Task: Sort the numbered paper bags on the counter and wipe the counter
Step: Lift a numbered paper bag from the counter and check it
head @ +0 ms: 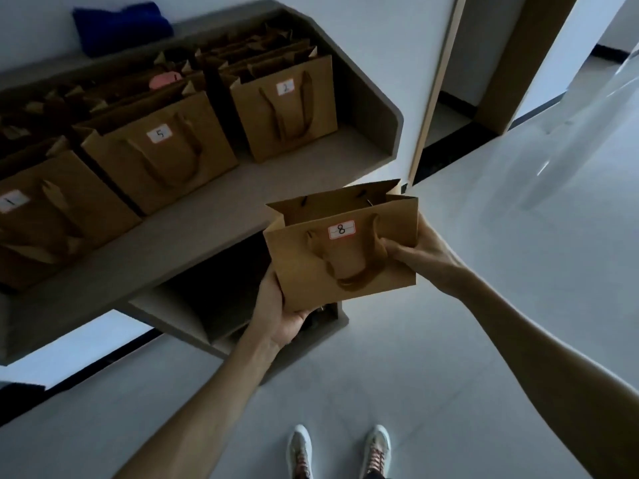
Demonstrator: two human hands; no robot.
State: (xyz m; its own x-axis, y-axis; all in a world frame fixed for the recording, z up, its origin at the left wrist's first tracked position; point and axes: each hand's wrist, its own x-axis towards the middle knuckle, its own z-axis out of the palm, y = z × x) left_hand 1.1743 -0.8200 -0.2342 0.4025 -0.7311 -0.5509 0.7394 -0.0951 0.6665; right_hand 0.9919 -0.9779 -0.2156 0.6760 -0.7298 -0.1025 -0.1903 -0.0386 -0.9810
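Sneakers [340, 451] are seen at the bottom edge on grey floor tiles [432, 340], with both bare forearms extended up and forward from there. Bag 8 [340, 247] is held in the air between the two hands, just off the near right corner of the tabletop [193, 233], upright with a slight tilt, mouth open, label facing the camera. Left hand [280, 305] is cupped under the lower left corner, thumb laid up the left edge; its fingers are hidden behind the bag. Right hand [420, 252] is closed on the right edge, thumb pressed on the front panel against the handle loop, fingers wrapped behind.

On the tabletop, bag 2 [287, 112], bag 5 [162, 157] and bag 1 [52, 216] are stood upright in a front row, with more bags packed behind them; those numbers cannot be read. Blue cloth [121, 25] is laid on the raised back ledge, well apart from the hands. Bare tabletop is left along the front edge and at the right end beside bag 2. An open cubby [214, 288] is seen under the tabletop, behind bag 8.
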